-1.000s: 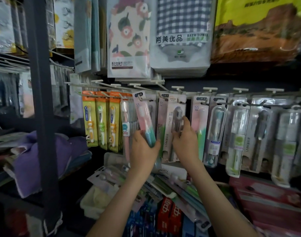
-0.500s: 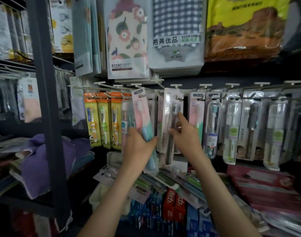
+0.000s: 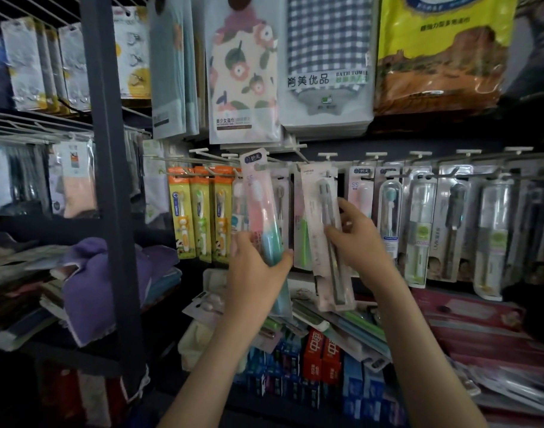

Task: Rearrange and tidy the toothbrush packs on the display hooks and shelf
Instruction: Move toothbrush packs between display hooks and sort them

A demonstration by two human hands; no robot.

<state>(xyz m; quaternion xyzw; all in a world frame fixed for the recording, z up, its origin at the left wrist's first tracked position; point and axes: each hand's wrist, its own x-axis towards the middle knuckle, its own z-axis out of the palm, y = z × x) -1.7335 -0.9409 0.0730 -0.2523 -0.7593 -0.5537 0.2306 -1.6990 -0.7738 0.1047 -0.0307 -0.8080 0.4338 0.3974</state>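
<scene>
At the row of hooks (image 3: 327, 155) under the hanging towels (image 3: 326, 57), two packs are in hand at once. The left hand (image 3: 255, 270) grips the lower part of a pink and teal toothbrush pack (image 3: 261, 205), fingers curled round it. Its top card is level with the hook tips, beside the orange packs (image 3: 199, 208). The right hand (image 3: 355, 239) pinches a grey toothbrush pack (image 3: 323, 223) at its right edge, thumb on the front. That pack slants, with its top near a hook and its bottom out over the loose packs (image 3: 360, 327) heaped below. The top is blurred, so I cannot tell whether its hole is still on the hook.

The step looks like sorting: the grey pack is moved aside to free a place while the pink one waits to be hung. Next, a pack's hole must meet a hook tip and slide back along it, which calls for the card held square.

Half a second earlier, the right hand had a finger laid up the grey pack's front. Now it grips the side, and the pack's bottom has swung right. The pink pack has barely moved.
</scene>
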